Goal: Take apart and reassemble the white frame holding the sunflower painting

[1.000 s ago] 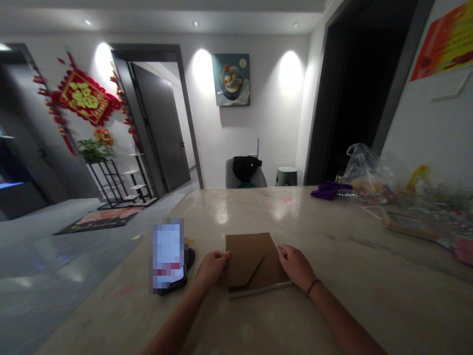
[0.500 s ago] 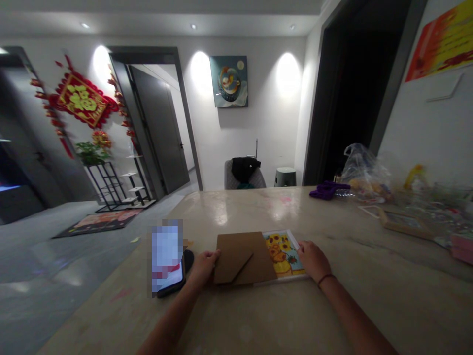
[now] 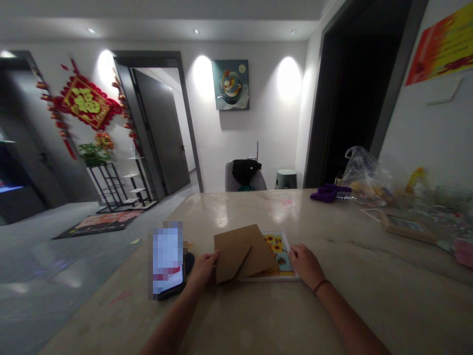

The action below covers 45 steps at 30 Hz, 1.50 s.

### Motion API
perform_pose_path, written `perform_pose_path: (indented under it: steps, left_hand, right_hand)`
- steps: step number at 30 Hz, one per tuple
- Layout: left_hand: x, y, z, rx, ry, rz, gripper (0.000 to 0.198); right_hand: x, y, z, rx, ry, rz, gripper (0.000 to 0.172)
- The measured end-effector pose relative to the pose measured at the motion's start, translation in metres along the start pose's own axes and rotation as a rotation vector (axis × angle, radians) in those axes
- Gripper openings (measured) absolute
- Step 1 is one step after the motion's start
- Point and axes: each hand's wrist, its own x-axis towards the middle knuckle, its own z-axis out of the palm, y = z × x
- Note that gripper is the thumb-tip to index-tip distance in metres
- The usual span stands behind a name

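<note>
My left hand (image 3: 202,269) grips the left edge of a brown kraft paper envelope (image 3: 236,254), whose flap stands partly lifted. The envelope lies over the left part of a white-framed sunflower picture (image 3: 280,251), hiding much of it. My right hand (image 3: 306,266) holds the frame's right edge, with yellow flowers showing between the envelope and my fingers. Left of my left hand, a phone (image 3: 167,261) lies on a black round object (image 3: 189,263). Its screen is blurred out.
The hands work on a pale marble counter (image 3: 236,315). At its far right lie a purple item (image 3: 330,193), a plastic bag (image 3: 365,175), a wood-framed picture (image 3: 408,229) and assorted clutter. The counter's left edge drops to a grey floor (image 3: 62,261).
The envelope has shifted over the picture, now hiding more of it, and its flap has lifted. My right hand has moved left, and the view has tilted slightly.
</note>
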Motion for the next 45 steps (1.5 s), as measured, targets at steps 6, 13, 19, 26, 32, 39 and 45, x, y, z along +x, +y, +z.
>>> perform_pose_path:
  steps: [6, 13, 19, 26, 32, 39, 45]
  left_hand:
    - [-0.003, 0.000, 0.002, -0.026, -0.014, 0.001, 0.022]
    - [-0.010, 0.003, 0.008, 0.049, -0.064, 0.041, 0.022]
    - [-0.015, 0.005, 0.007, 0.641, 0.143, 0.383, 0.028]
    - [-0.022, 0.005, 0.004, 1.042, 0.180, 0.272, 0.036]
    - [-0.020, 0.006, 0.000, 1.142, 0.183, 0.288, 0.045]
    - [-0.023, 0.007, 0.001, 1.160, 0.209, 0.332, 0.055]
    - [-0.023, 0.006, 0.001, 1.196, 0.196, 0.344, 0.044]
  right_hand:
    - [-0.010, -0.029, 0.003, 0.214, 0.091, -0.100, 0.038]
    - [-0.008, -0.036, 0.018, 0.626, 0.064, -0.054, 0.041]
    - [0.008, -0.001, -0.002, 0.843, 0.124, 0.136, 0.045]
    - [0.015, 0.062, -0.037, 0.462, 0.316, 0.350, 0.041]
    - [0.014, 0.084, -0.044, 0.348, 0.235, 0.423, 0.040]
    - [0.005, 0.068, -0.042, 0.085, 0.099, 0.475, 0.032]
    - [-0.006, 0.046, -0.043, -0.355, 0.089, 0.424, 0.030]
